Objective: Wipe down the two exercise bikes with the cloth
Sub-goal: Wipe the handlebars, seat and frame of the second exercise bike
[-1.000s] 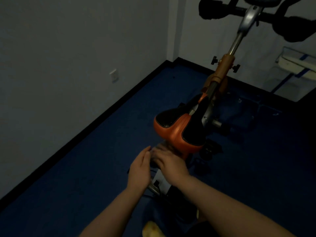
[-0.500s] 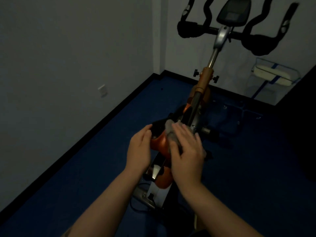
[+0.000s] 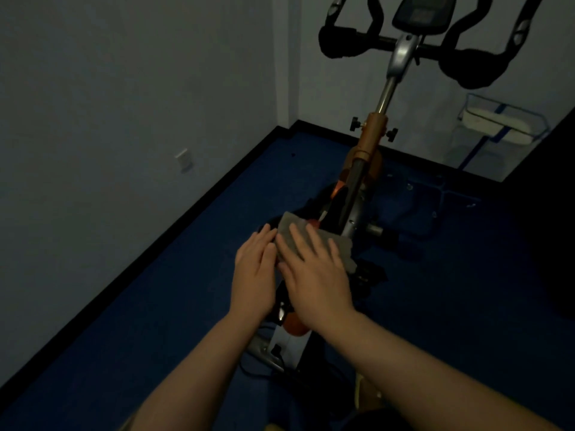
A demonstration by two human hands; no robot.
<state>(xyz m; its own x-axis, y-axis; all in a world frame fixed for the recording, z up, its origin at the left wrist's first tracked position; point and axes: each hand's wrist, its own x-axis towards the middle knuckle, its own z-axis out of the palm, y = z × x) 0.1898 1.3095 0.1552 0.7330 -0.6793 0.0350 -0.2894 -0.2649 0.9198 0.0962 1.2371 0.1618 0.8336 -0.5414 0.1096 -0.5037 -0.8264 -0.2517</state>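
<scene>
An orange and black exercise bike stands in front of me in a dim room, its black handlebars and console at the top. A grey cloth lies spread over the bike's saddle, which is almost fully hidden under it. My right hand presses flat on the cloth with straight fingers. My left hand rests flat beside it on the saddle's left side, its fingertips at the cloth's edge. Only one bike is in view.
A grey wall with a socket plate runs along the left, edged by a black skirting. The floor is blue. A clear plastic bin stands against the back wall at the right. A dark surface fills the right edge.
Both hands rose from below the saddle onto its top. The cloth, bunched under my right hand half a second ago, is now spread flat. The view tilted up, showing the handlebars.
</scene>
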